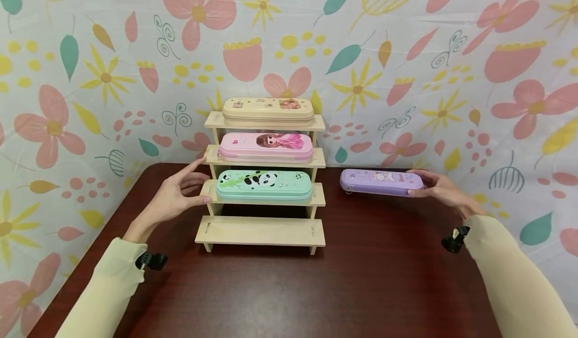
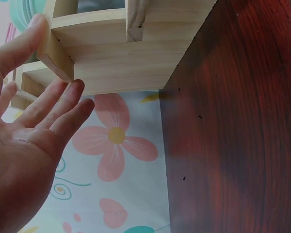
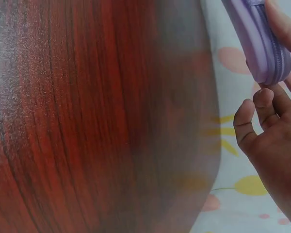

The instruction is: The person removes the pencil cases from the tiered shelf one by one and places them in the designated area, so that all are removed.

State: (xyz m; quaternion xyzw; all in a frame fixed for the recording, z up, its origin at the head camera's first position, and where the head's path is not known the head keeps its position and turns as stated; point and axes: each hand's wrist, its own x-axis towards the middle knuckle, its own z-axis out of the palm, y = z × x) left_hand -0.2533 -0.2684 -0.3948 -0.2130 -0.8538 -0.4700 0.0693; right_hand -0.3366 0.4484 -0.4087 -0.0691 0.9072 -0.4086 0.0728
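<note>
My left hand [image 1: 178,190] is at the left side of a stepped wooden display rack [image 1: 259,230]. In the left wrist view its thumb and fingers [image 2: 58,99] hold the end of one step from opposite edges. At the right, my right hand [image 1: 440,190] grips a purple zippered pencil case [image 1: 381,182] by its right end, thumb in front and other fingers behind. Cream [image 1: 266,110], pink [image 1: 266,145] and mint-green panda [image 1: 264,185] pencil cases lie lengthwise on the upper three steps. The lowest step bears nothing.
The rack stands on a dark reddish-brown table [image 1: 289,293]. Close behind the table hangs a white cloth [image 1: 384,27] with printed flowers and leaves. Small black devices are strapped at both wrists.
</note>
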